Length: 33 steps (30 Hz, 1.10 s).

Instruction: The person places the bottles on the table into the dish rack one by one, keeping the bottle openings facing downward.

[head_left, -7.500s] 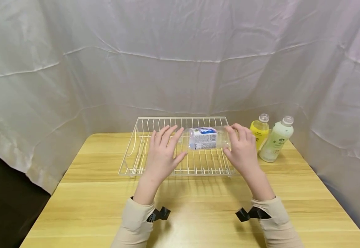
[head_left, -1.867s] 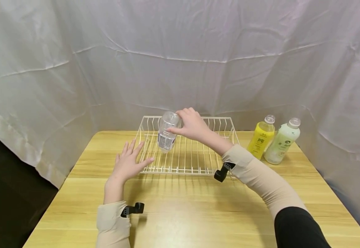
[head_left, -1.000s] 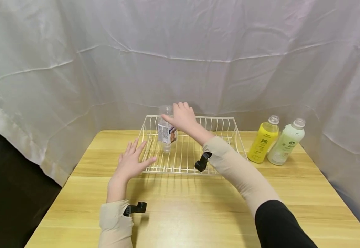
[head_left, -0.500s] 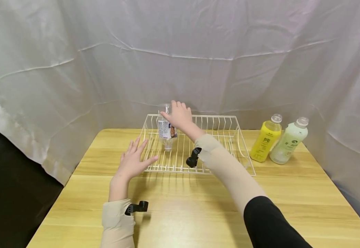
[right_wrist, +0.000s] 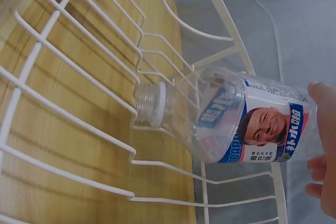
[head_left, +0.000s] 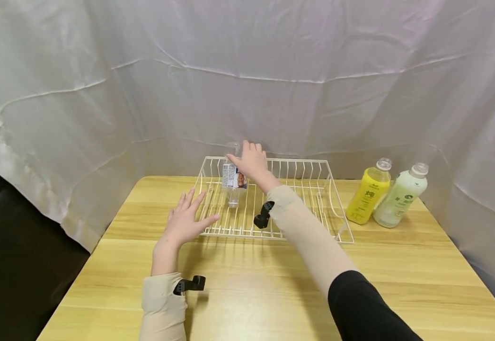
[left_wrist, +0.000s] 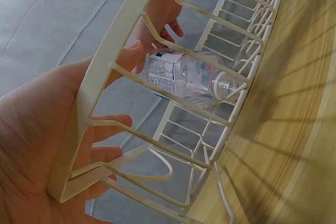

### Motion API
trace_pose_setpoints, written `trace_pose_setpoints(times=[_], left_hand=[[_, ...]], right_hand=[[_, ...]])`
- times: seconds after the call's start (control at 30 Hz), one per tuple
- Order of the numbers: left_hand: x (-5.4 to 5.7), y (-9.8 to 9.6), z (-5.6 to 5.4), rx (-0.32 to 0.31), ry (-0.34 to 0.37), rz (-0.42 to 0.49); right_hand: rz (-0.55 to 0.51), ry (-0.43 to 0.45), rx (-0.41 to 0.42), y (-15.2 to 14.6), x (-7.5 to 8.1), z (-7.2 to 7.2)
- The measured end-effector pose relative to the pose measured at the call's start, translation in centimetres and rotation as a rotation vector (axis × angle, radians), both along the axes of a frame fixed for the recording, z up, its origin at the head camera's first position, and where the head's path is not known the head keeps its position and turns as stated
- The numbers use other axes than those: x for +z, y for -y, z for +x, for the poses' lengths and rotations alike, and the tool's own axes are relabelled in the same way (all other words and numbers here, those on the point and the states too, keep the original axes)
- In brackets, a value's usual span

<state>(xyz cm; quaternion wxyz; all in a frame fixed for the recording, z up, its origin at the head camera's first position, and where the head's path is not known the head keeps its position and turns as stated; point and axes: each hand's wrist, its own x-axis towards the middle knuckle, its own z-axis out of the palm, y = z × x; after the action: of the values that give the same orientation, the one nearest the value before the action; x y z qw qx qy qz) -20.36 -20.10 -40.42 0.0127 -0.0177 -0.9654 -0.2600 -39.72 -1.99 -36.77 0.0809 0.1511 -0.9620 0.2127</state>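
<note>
My right hand point(head_left: 252, 162) grips the base end of a clear plastic bottle point(head_left: 234, 177) with a blue-and-white label. The bottle stands neck down in the left part of a white wire dish rack point(head_left: 290, 234). In the right wrist view, the capless bottle neck point(right_wrist: 150, 104) sits among the wires, and the right-hand fingers point(right_wrist: 317, 182) are at its base. My left hand point(head_left: 182, 223), fingers spread, is at the rack's left front corner. In the left wrist view, the rack's rail point(left_wrist: 94, 77) crosses in front of that hand; contact is hard to tell.
To the right of the rack stand a yellow-labelled bottle point(head_left: 368, 192) and a pale green bottle point(head_left: 402, 195), both capless, on the wooden table point(head_left: 256, 293). A grey curtain point(head_left: 273, 94) hangs close behind the rack.
Earlier both hands held the bottle sideways over the rack. The left hand let go and moved to the rack's left corner; the right hand turned the bottle neck down and lowered it among the wires.
</note>
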Motion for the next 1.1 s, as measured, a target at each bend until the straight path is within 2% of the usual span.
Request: trace_pose_setpoints(times=[0.27,0.67,0.9,1.1], left_hand=[[-0.1,-0.1,0.1,0.000,0.007,-0.003],[-0.3,-0.1,-0.1,0.003,0.008,-0.012],[-0.3,-0.2,-0.1,0.005,0.013,-0.020],[-0.4,-0.3,-0.2,0.001,0.008,-0.017]], right_hand=[[-0.027,0.056,0.016,-0.6,-0.6,-0.2],[-0.006,0.090,0.029,-1.0,-0.2,-0.3],[-0.027,0.034,0.042,-1.9,0.6,-0.2],[-0.018,-0.049,0.093,-3.5,1.9,0.2]])
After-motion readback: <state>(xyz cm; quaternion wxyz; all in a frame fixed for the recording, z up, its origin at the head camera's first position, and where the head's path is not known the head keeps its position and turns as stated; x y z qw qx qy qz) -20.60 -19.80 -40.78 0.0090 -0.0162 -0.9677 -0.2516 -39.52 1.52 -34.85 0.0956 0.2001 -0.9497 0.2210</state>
